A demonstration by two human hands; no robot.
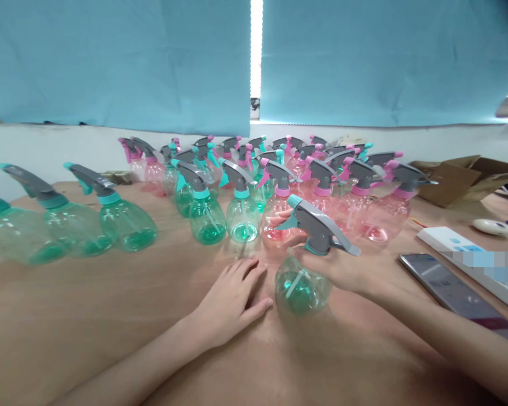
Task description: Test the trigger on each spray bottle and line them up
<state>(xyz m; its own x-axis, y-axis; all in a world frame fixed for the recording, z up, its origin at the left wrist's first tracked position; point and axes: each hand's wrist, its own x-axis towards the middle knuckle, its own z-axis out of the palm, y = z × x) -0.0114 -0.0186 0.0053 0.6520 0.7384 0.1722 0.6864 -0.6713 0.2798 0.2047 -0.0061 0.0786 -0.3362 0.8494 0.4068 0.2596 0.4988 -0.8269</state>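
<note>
A clear green spray bottle [303,288] with a grey trigger head and turquoise nozzle and collar is in front of me. My right hand [342,269] is closed round its neck, with some fingers partly hidden behind the head. To the left, my left hand [232,299] lies on the wooden table, fingers stretched out and nothing in them. Just beyond stand two green spray bottles [242,223] and a row of pink ones [383,217].
Several more pink and green bottles crowd behind, against the wall. Three green bottles [127,223] stand at the left. On the right are a phone [449,293], a white power strip [452,239], a white mouse [492,226] and an open cardboard box [452,183]. Blue blinds [118,62] hang behind.
</note>
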